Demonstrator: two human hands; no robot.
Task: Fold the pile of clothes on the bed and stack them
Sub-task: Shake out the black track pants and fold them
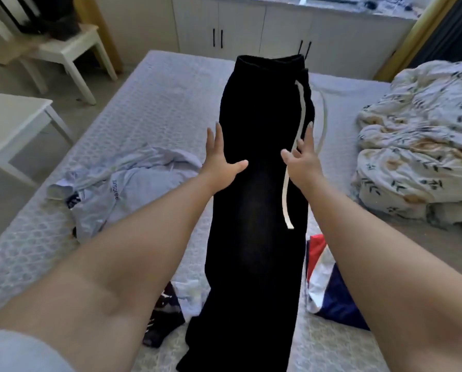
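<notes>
Setting: bedroom, with a quilted mattress [154,108] as work surface; white cabinets [240,33] are seen beyond its far edge and a crumpled floral duvet [417,140] on the right.
Garment in hand: black trousers [256,210] are laid flat along the middle of the mattress, apparently folded leg on leg, with a white drawstring [289,189] trailing over the right side.
Long axis: trousers run from near edge to far edge; the waistband [270,60] points away from the person, the leg hems toward the person.
Left hand [220,159]: spread flat, fingers straight, pressed on the left edge of the trousers; nothing is gripped.
Right hand [303,157]: fingers extended on the right edge beside the drawstring; nothing is gripped.
Progress: early, by judgement. No finished stack is visible; the trousers remain to be folded crosswise.
Left to do: a lavender top [133,183], a red, white and navy piece [329,288] and a dark patterned piece [163,315] lie unfolded.
</notes>
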